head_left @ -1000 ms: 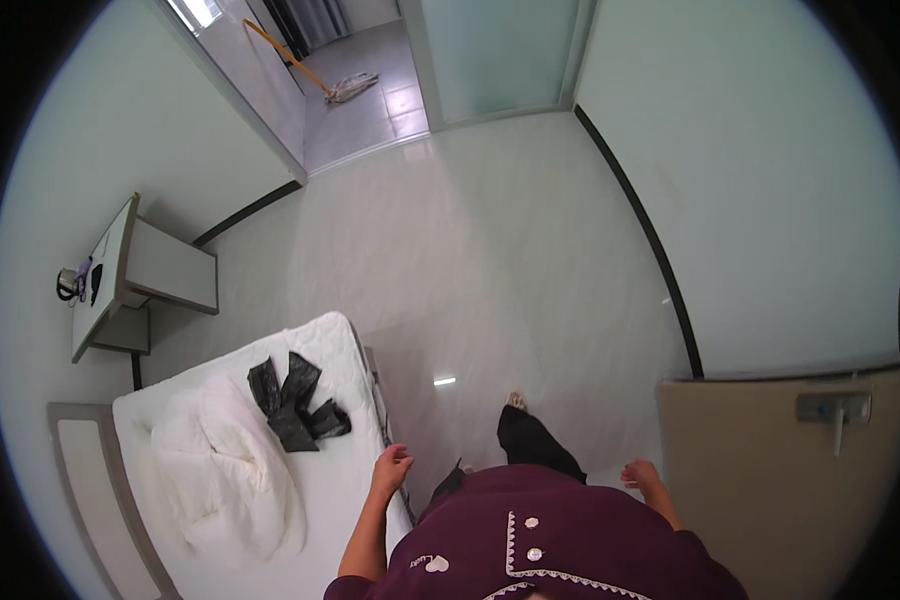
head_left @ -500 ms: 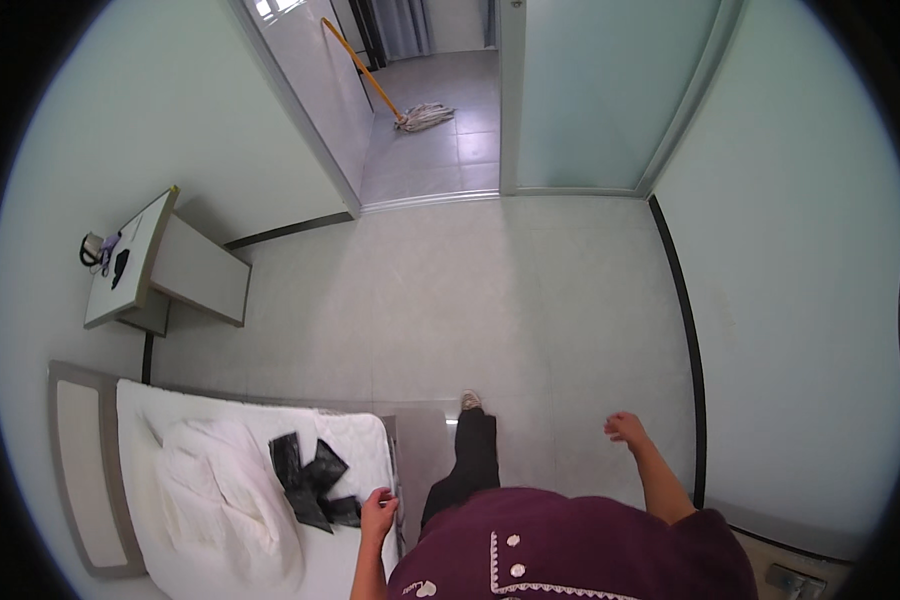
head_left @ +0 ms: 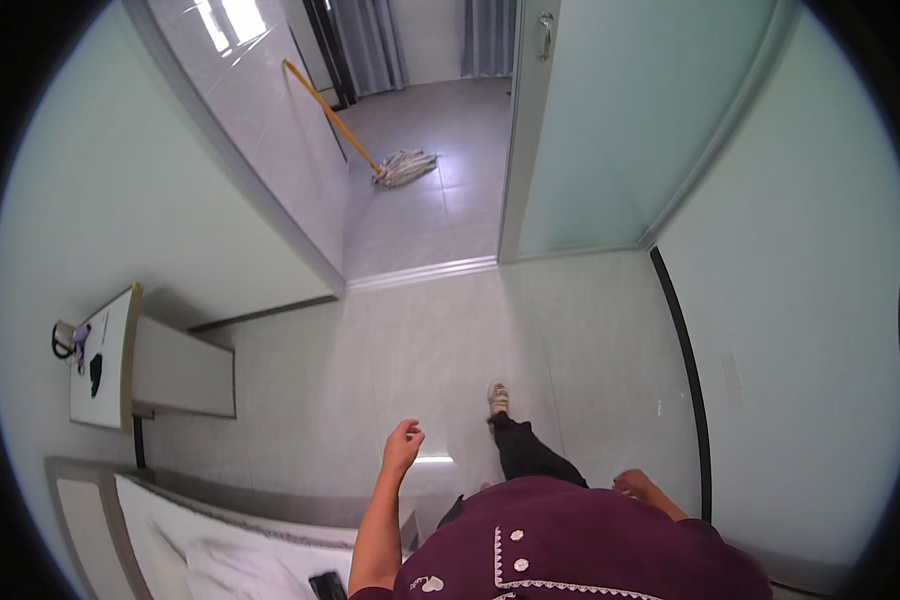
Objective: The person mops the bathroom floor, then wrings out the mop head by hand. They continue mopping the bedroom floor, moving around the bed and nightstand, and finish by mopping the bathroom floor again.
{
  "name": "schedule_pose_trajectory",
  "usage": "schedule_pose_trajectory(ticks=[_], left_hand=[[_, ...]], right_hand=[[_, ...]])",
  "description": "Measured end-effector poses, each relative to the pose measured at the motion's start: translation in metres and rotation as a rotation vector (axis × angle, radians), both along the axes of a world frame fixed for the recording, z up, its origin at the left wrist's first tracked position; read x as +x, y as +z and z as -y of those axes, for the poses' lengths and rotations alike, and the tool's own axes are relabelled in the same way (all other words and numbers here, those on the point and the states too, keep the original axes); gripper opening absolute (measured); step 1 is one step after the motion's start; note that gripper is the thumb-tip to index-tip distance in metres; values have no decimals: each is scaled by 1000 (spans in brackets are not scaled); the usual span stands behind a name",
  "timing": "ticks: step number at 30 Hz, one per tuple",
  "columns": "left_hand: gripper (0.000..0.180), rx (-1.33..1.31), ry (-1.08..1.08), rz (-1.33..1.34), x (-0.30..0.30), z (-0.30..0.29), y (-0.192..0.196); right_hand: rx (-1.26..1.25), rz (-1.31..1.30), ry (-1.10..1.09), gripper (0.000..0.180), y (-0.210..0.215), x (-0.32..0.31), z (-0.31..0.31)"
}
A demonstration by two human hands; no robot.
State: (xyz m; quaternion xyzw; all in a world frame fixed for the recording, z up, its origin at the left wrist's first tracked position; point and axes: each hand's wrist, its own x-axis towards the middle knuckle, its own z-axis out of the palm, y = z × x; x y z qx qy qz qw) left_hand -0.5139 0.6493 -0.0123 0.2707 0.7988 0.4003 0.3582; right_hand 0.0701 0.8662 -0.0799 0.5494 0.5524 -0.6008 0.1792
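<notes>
My left hand (head_left: 403,447) hangs in the air over the floor, beyond the bed's right end. Its fingers are loosely bent and a little apart, with nothing in them. Low on the right, close to my body, is my right hand (head_left: 634,483); its fingers curl slightly and I see nothing in them. One shoe (head_left: 498,397) is forward on the tiles. Beyond it, past the doorway, a string mop (head_left: 406,168) with a yellow handle leans on the tiled wall.
The bed (head_left: 300,533) with white bedding and a black item (head_left: 326,585) lies at lower left. A small desk (head_left: 116,345) carrying a kettle stands against the left wall. A metal floor track (head_left: 420,273) crosses the doorway, beside a frosted glass sliding door (head_left: 635,130).
I have moved forward, so the doorway and mop look nearer and the bed has slid down in view. My left hand has left the bed's edge; my right hand has swung back.
</notes>
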Motion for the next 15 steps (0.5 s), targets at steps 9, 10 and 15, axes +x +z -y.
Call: schedule_pose_trajectory(ticks=[9,10,15], left_hand=[[36,-349,619,495,-134,10,-50],[35,-339,668,483,-145,8,-42],[28,-255,840,430,-173,33,-50]], right_hand=[[33,221,-7,22,-43,-224,-244],[213,206,10,21,-43,-285,-277],[136,-192,-9,27,16,-613,-387]])
